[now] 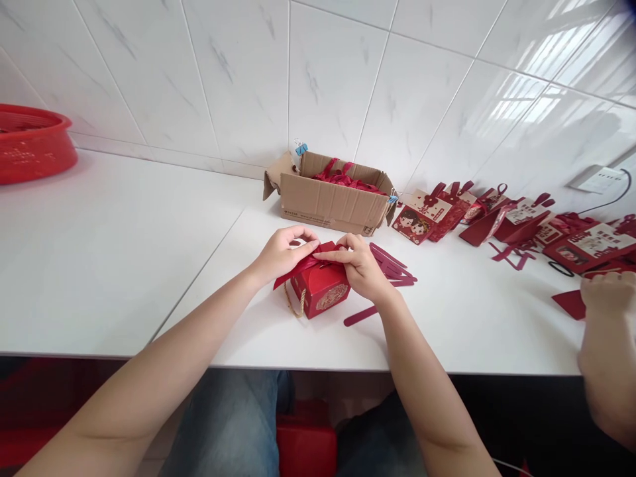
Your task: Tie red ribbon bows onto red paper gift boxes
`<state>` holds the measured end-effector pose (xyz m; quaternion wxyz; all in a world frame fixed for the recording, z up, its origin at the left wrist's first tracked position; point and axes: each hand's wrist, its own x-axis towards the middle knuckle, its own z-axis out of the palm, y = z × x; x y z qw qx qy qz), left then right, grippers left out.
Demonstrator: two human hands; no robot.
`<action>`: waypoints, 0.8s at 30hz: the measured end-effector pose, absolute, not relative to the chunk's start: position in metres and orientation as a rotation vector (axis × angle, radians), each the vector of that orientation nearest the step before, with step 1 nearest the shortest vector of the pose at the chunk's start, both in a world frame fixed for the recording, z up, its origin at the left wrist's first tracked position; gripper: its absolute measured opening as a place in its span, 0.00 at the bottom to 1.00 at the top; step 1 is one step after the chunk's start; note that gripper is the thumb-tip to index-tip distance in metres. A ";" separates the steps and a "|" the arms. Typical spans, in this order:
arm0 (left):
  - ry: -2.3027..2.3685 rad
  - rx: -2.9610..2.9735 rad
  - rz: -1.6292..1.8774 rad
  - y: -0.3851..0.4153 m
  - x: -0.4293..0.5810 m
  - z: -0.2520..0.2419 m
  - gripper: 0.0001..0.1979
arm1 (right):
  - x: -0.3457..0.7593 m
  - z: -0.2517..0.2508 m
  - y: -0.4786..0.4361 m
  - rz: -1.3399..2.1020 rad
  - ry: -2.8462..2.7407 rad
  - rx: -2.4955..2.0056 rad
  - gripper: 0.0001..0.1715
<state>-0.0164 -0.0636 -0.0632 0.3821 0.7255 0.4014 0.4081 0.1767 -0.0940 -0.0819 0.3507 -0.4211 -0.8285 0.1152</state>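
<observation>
A small red gift box (324, 286) with a gold round pattern on its side stands on the white table in front of me. A twisted gold cord (296, 303) hangs at its left side. Dark red ribbon (294, 270) lies across the top of the box. My left hand (284, 253) pinches the ribbon between thumb and fingers above the box. From the right, my right hand (362, 266) is closed on the ribbon at the box top, its index finger pointing left. The fingers partly cover the ribbon's middle, so its shape there is hidden.
Behind the box stands an open cardboard box (328, 207) of red ribbons, with blue clips. Flat dark red strips (390, 265) lie at right. Several decorated red boxes (422, 215) line the wall. A co-worker's hand (609, 295) is far right; a red basket (37, 156) is far left.
</observation>
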 end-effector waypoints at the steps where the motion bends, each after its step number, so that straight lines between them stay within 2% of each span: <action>1: 1.019 1.855 1.051 -0.063 -0.016 -0.064 0.11 | 0.177 -0.082 -0.094 0.308 -2.142 -1.081 0.35; 9: 1.012 1.835 1.164 -0.060 -0.015 -0.071 0.11 | 0.176 -0.081 -0.094 0.458 -2.054 -0.973 0.31; 24: 1.000 1.787 1.150 -0.063 -0.018 -0.067 0.10 | 0.175 -0.080 -0.094 0.457 -1.962 -0.972 0.26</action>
